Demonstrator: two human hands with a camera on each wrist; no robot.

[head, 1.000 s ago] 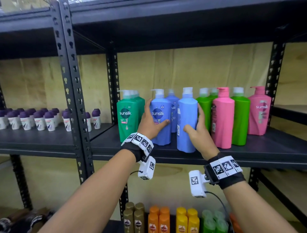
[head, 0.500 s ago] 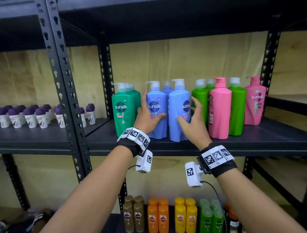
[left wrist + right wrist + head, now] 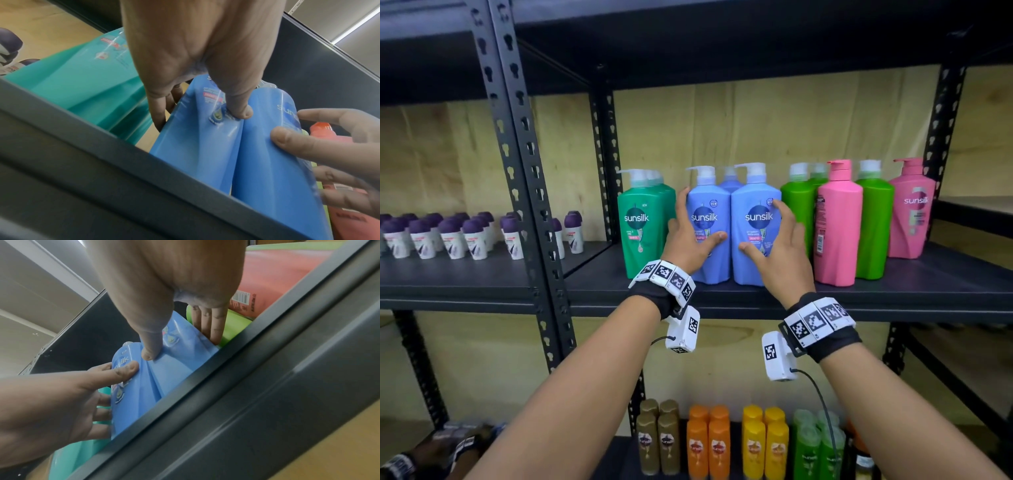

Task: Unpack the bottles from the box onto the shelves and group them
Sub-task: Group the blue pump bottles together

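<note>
Two blue Sunsilk pump bottles stand side by side, touching, on the black shelf [image 3: 893,289]. My left hand [image 3: 688,236] grips the left blue bottle [image 3: 705,205], thumb across its front and fingers round its left side, against the teal green bottles [image 3: 643,222]. My right hand [image 3: 777,246] grips the right blue bottle [image 3: 753,202], thumb on the label and fingers along its right side next to a light green bottle [image 3: 798,205]. The left wrist view shows my left thumb [image 3: 238,108] on the left blue bottle [image 3: 197,146]. The right wrist view shows my right thumb [image 3: 150,352] on the right blue bottle [image 3: 185,344].
A third blue bottle [image 3: 730,178] stands behind the pair. Pink bottles [image 3: 837,222] and another green bottle [image 3: 873,212] fill the shelf to the right. Small purple-capped roll-ons [image 3: 465,236] sit beyond the post [image 3: 524,171]. Brown, orange, yellow and green bottles [image 3: 709,442] line the lower shelf.
The right blue bottle has turned so its label faces front and has closed up against the left blue bottle. Both hands stay on the bottles.
</note>
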